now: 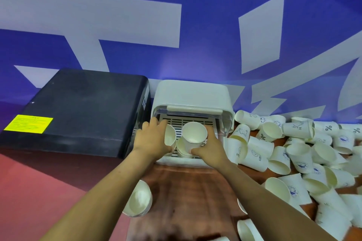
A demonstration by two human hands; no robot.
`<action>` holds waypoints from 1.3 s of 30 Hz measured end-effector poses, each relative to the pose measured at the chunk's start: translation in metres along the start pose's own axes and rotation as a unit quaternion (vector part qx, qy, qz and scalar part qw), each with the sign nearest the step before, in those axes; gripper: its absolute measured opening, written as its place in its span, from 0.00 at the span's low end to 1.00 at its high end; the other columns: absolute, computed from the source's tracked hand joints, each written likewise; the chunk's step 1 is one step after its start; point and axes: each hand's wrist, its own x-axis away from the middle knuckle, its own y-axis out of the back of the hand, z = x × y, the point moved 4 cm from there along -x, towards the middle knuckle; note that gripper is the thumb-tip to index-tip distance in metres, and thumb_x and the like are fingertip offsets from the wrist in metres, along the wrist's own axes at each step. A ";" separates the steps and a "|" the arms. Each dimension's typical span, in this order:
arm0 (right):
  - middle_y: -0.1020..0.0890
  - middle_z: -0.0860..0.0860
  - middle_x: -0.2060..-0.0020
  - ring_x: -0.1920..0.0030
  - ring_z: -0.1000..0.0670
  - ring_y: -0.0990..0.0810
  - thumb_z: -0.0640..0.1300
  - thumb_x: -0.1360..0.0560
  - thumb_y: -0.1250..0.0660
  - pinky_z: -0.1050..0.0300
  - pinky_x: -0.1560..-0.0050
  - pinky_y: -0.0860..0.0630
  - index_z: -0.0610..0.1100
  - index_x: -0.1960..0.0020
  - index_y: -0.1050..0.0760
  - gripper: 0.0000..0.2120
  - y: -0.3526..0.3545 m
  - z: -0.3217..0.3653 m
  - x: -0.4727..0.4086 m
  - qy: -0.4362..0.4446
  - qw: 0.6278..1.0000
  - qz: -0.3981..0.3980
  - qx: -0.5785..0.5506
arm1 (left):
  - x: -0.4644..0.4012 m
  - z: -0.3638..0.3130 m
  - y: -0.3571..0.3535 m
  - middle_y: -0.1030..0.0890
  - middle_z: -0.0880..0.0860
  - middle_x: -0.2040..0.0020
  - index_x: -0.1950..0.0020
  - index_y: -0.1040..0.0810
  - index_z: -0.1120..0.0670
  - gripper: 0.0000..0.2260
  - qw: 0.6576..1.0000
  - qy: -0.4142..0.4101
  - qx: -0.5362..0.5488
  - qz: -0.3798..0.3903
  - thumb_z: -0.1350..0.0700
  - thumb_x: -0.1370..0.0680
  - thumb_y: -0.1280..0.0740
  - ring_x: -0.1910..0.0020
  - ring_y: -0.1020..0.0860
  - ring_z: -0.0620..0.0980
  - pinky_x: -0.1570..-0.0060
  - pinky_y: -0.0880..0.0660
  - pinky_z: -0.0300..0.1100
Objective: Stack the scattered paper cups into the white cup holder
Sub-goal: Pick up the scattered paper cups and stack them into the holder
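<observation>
Paper cups [305, 154] lie heaped along the wooden table's [188, 191] right edge. Inside the white cup holder [193, 94], the right hand [210, 147] grips one cup [194, 137]; left hand [151, 139] grips another cup [170, 135].

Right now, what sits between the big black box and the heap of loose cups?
In the head view, the white cup holder stands between the black box and the heap of cups, with both hands reaching into it.

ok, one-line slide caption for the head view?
Both hands, left and right, set paper cups into the white cup holder; loose cups heaped alongside.
</observation>
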 end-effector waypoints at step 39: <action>0.37 0.47 0.28 0.29 0.45 0.37 0.51 0.36 0.23 0.45 0.31 0.36 0.54 0.24 0.47 0.48 -0.020 -0.035 -0.018 -0.064 0.986 0.092 0.125 | -0.028 0.011 -0.043 0.37 0.55 0.27 0.23 0.47 0.50 0.40 0.993 0.023 -0.026 0.115 0.39 0.27 0.32 0.31 0.35 0.57 0.38 0.31 0.51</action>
